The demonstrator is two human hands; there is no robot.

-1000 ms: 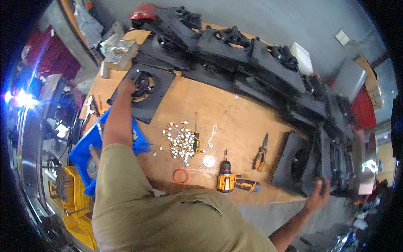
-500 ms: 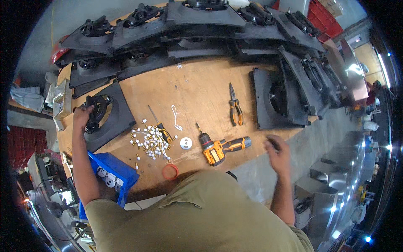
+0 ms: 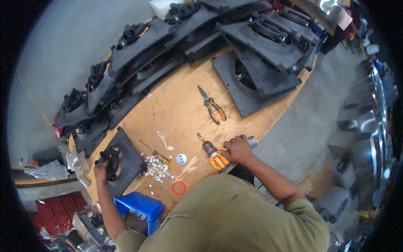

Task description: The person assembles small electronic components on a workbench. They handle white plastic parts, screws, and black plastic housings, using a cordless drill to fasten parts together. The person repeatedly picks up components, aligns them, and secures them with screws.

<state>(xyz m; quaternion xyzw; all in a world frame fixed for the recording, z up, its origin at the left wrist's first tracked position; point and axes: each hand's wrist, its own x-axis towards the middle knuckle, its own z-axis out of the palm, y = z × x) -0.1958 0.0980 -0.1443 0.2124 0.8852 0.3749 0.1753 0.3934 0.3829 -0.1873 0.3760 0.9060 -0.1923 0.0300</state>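
My right hand (image 3: 238,148) is closed around the handle of an orange and black cordless drill (image 3: 215,155) lying on the wooden table (image 3: 184,105). My left hand (image 3: 101,170) grips the black motor part (image 3: 112,159) at the middle of a flat black fan panel (image 3: 126,161) on the table's left end. Between the two hands lie a pile of small white clips (image 3: 156,167), a white disc (image 3: 181,158) and a red ring (image 3: 179,187).
Orange-handled pliers (image 3: 213,107) and a white cord (image 3: 165,140) lie further out on the table. Several black fan panels (image 3: 260,63) are stacked along the far edge and right end. A blue bin (image 3: 140,208) sits below the table's near edge.
My right hand has moved in from the table's right edge and closed on the drill. My left hand has stayed on the fan panel. The view has swung round.
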